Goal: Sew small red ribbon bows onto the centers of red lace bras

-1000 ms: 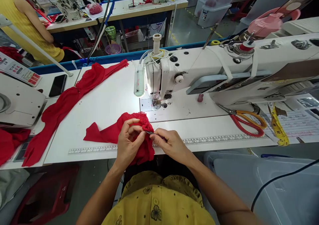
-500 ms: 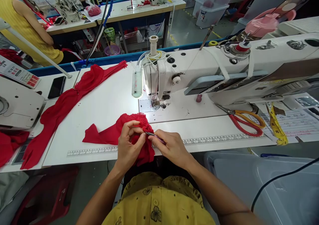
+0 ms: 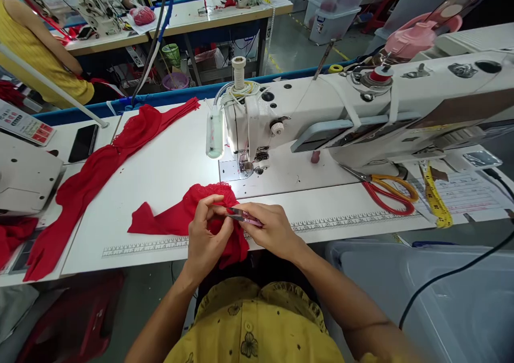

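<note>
A red lace-edged garment piece [image 3: 160,218] lies at the table's front edge, part of it hanging over. My left hand [image 3: 208,232] pinches a bit of this fabric between thumb and fingers. In my right hand [image 3: 273,229] is a pair of thread snips [image 3: 246,218], pink at the handle, its blades pointing left and standing slightly apart by my left fingertips. Exactly what lies between the blades is too small to tell. Just beyond the fabric stands the white sewing machine [image 3: 257,122], its presser foot [image 3: 246,166] above the needle plate.
A long red garment strip [image 3: 96,175] stretches across the left of the table. Scissors [image 3: 385,189] and a yellow tape measure [image 3: 436,199] lie right. A phone [image 3: 83,143] lies left. Plastic bins [image 3: 401,277] stand below right. Another person [image 3: 40,52] sits at the far left.
The snips' blades have parted and turned a little, their tips now slightly higher and further left over the left fingertips. The whole view has shifted slightly.
</note>
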The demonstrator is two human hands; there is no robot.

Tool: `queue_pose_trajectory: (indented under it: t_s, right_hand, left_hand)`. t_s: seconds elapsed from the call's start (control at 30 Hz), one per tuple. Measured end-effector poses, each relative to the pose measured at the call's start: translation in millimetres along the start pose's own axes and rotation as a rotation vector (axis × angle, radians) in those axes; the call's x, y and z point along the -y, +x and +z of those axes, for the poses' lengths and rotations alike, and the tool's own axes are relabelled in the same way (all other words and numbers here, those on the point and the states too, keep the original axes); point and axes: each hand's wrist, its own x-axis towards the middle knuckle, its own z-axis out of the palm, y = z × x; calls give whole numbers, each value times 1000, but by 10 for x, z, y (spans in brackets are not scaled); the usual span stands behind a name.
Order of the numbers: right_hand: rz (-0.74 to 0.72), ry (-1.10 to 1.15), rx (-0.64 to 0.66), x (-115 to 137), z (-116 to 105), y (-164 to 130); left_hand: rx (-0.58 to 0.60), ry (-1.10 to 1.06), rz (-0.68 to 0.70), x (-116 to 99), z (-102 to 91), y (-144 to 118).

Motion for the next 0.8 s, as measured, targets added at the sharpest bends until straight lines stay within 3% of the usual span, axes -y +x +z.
queue_pose_trajectory:
  t_s: [0.1,0.3,0.4,0.57,0.8]
  right_hand:
    - [39,19,34,-5,7,60]
    - [321,385,144,2,-2,158]
    - [372,482,166,-6,-16,172]
    - [299,241,-39,89,-75,14]
    - [159,-86,26,204,-4,-206]
  left_hand:
    - [31,45,15,6,-7,6]
    - [222,-289,-77,67,-30,72]
    - [237,-371,-111,70,-29,83]
    - [63,-327,-127,63,-23,44]
    - [7,-319,-111,50,-1,21]
